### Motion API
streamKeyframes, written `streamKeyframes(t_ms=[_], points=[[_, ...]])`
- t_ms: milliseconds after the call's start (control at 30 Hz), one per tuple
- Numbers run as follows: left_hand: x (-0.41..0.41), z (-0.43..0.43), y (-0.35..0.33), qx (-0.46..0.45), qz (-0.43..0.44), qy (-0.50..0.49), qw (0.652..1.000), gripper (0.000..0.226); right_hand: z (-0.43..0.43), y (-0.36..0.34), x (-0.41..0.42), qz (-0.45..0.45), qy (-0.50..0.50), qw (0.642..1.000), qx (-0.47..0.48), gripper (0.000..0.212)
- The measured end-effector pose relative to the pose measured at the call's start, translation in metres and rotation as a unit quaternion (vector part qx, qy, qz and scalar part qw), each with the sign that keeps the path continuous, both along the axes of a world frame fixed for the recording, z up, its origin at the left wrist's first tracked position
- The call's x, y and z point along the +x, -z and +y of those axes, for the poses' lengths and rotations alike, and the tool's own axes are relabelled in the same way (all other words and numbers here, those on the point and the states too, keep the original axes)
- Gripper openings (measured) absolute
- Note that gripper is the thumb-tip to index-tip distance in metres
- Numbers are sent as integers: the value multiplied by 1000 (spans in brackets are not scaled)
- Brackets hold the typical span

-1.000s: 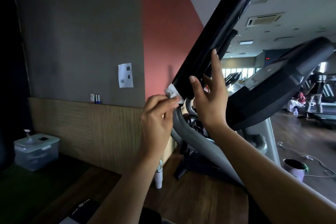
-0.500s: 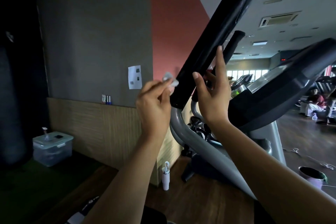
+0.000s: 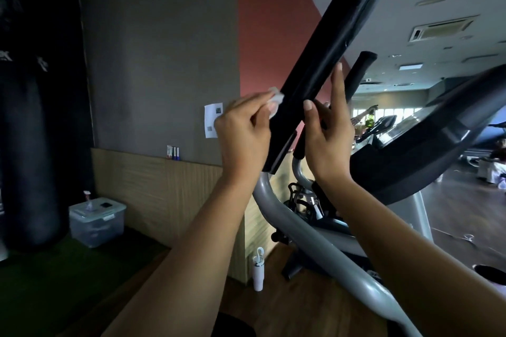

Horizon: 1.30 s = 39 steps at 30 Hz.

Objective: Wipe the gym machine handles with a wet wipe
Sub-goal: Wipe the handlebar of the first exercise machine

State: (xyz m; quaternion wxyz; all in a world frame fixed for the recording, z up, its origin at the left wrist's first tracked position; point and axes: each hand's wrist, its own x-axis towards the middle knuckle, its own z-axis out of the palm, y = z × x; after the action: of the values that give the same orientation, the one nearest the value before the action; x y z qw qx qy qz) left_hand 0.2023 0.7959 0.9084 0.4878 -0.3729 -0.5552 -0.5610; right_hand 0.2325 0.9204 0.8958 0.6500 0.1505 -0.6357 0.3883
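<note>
A long black padded handle [image 3: 325, 55] of a gym machine slants up to the right, fixed to a grey curved tube [image 3: 295, 224]. My left hand [image 3: 243, 131] pinches a small white wet wipe [image 3: 275, 98] against the handle's left side, a little above its lower end. My right hand [image 3: 328, 134] rests on the handle's right side with straight fingers and the thumb across the front. A second, thinner black handle [image 3: 360, 68] stands just behind my right hand.
The machine's black console [image 3: 427, 145] juts out to the right. A black punching bag [image 3: 32, 107] hangs at far left beside a clear plastic box [image 3: 95, 221]. A white bottle [image 3: 258, 271] stands on the wooden floor by the wall panel.
My left hand has slid the wipe up the handle from its lower end. My right hand stays on the handle's right side. The view has shifted left.
</note>
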Motion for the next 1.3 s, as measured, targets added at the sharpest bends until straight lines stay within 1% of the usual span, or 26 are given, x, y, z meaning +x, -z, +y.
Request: streamKeyframes(t_ms=[100, 267, 333, 400, 467, 533, 600, 767, 867, 933, 1033, 1067, 1167, 1233, 1300], points=[[5, 14, -15, -20, 31, -39, 999, 25, 6, -10, 6, 9, 6, 1000, 8, 62], [6, 7, 27, -31, 36, -90, 995, 23, 13, -14, 8, 7, -1, 999, 35, 62], [8, 3, 30, -35, 35, -109, 993, 22, 13, -14, 7, 4, -18, 999, 31, 63], [17, 5, 17, -25, 44, -125, 991, 23, 11, -14, 7, 11, -32, 999, 23, 63], [26, 13, -5, -14, 77, -133, 988, 25, 11, -16, 8, 21, -41, 999, 19, 61], [29, 25, -23, -20, 104, -139, 985, 25, 13, -19, 7, 26, -38, 999, 23, 59], [27, 33, -27, -30, 111, -144, 983, 24, 17, -25, 5, 35, -40, 998, 29, 57], [16, 27, 16, -39, 107, -192, 975, 28, 18, -32, 11, 32, -64, 997, 31, 60], [17, 23, 31, -36, 86, -209, 974, 27, 15, -30, 12, 27, -87, 995, 32, 62], [23, 22, 23, -17, 72, -199, 977, 24, 15, -30, 10, 23, -100, 994, 32, 63], [32, 27, -16, 41, 77, -156, 984, 21, 16, -30, 8, 25, -116, 992, 38, 63], [34, 29, -29, 46, 79, -141, 986, 21, 17, -30, 8, 25, -115, 992, 42, 63], [30, 33, -40, 10, 65, -121, 990, 23, 19, -28, 7, 22, -110, 993, 42, 63], [20, 27, -23, -5, 47, -139, 989, 22, 19, -25, 7, 26, -108, 993, 41, 63], [11, 16, 2, -19, 10, -154, 988, 22, 18, -20, 5, 26, -105, 993, 46, 64]])
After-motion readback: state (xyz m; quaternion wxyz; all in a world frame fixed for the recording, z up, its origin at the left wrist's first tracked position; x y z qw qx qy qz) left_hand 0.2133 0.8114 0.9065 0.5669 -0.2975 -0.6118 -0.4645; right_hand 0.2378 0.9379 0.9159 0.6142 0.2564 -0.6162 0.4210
